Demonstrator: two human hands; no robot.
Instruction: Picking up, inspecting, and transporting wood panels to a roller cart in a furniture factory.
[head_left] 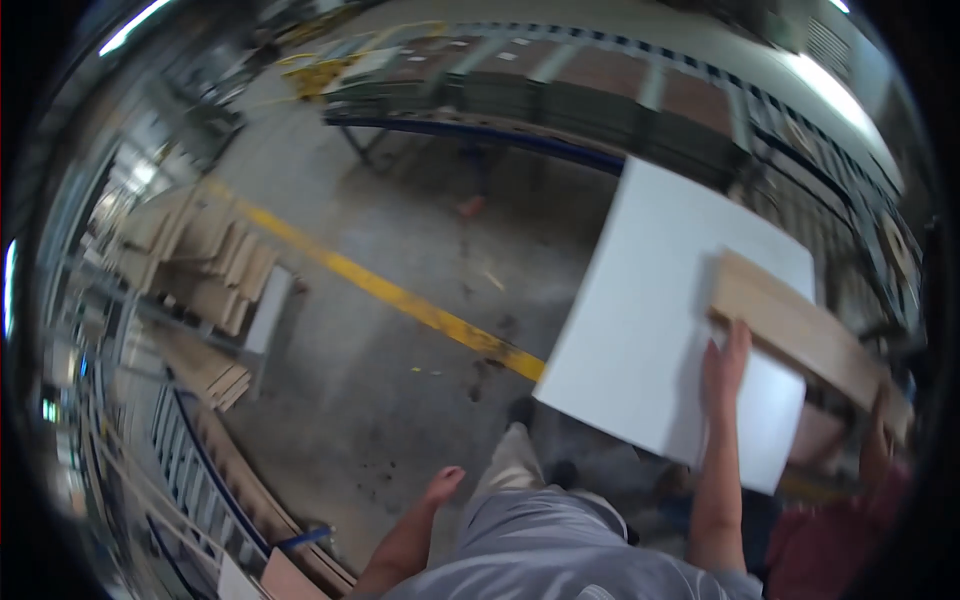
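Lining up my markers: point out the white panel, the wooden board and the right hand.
white panel [650, 300]: head view, bare middle of its face.
wooden board [790, 325]: head view, mid top face.
right hand [725, 365]: head view, back of hand.

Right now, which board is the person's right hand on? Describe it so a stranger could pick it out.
Start at the grey concrete floor with its yellow stripe. Over its right side lies a large white panel, under the right hand. The hand's fingertips meet a narrow light-wood plank lying across the panel: the only bare wood on white.
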